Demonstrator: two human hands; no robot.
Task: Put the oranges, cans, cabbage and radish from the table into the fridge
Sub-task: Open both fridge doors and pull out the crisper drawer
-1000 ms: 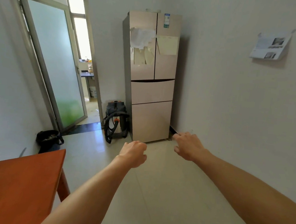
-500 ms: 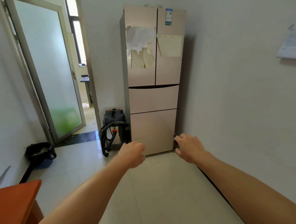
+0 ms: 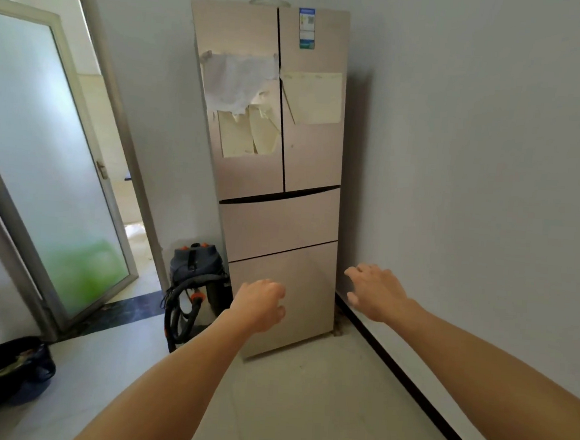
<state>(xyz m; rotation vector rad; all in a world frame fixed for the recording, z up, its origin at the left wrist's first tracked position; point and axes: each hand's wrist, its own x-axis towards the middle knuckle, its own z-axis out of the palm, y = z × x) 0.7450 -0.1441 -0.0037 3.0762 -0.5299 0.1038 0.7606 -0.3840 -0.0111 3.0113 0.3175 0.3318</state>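
Note:
A tall beige fridge (image 3: 278, 219) stands against the back wall in the corner, all its doors and drawers closed, with papers stuck on the two upper doors. My left hand (image 3: 262, 305) is stretched out in front of the bottom drawer, fingers loosely curled, holding nothing. My right hand (image 3: 374, 292) reaches forward beside the fridge's lower right edge, fingers spread and empty. Neither hand touches the fridge. No oranges, cans, cabbage or radish are in view.
A grey vacuum cleaner (image 3: 196, 282) with a black hose stands left of the fridge. A frosted glass door (image 3: 45, 168) hangs open at the left. A dark bin (image 3: 14, 367) sits on the floor at lower left. The right wall runs close along my right arm.
I have moved closer to the fridge, which now looks larger. The orange table has dropped out of view at lower left. Both hands stay stretched forward and empty.

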